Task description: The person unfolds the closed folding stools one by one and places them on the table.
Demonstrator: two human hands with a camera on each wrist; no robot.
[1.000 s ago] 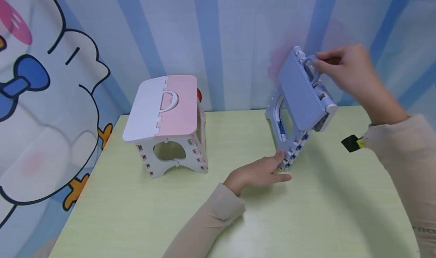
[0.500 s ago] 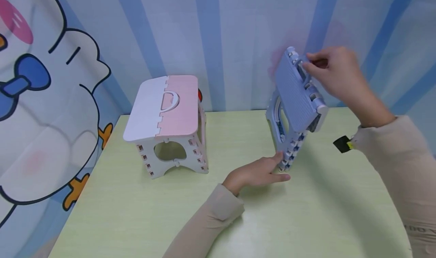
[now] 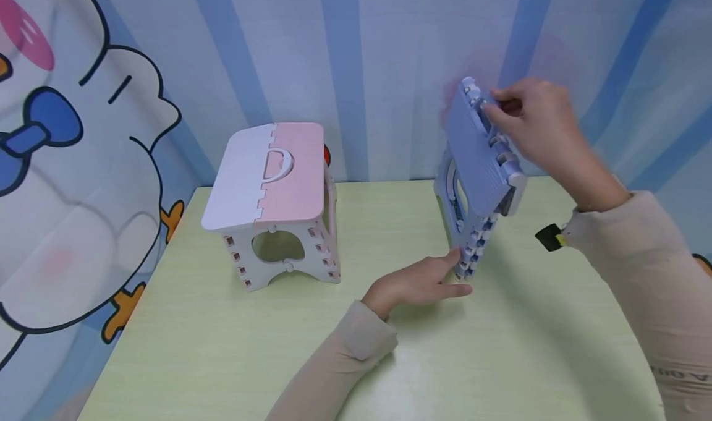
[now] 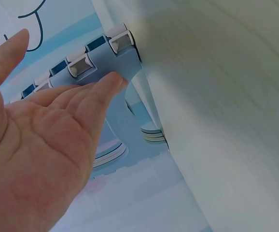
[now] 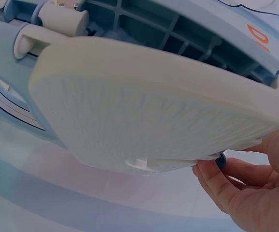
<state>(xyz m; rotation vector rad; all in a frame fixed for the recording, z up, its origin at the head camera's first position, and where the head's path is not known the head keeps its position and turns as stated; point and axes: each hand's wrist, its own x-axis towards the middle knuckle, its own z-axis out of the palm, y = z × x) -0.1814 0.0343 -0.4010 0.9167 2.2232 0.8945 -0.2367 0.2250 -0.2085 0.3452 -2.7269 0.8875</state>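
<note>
A blue folding step stool (image 3: 473, 155) stands partly folded at the right of the table, its top creased upward along the hinge. The thumb and fingers of my right hand (image 3: 536, 121) pinch the carry handle at the top crease. In the right wrist view the white half of the seat (image 5: 144, 106) hangs beside the blue half, with a gap between them. Low down, my left hand (image 3: 414, 282) touches the stool's near leg with straight fingers. The left wrist view shows these fingers against the hinged leg edge (image 4: 103, 63), palm towards the camera.
A pink and white folding stool (image 3: 295, 192) stands unfolded on the left of the pale green table (image 3: 233, 359). A blue striped curtain (image 3: 384, 87) hangs behind, with a cartoon figure (image 3: 83, 223) on the left. A black tag (image 3: 549, 238) dangles by the right sleeve.
My right hand has moved left with the handle, swinging the blue stool's top to the left and more upright. The left hand has barely shifted.
</note>
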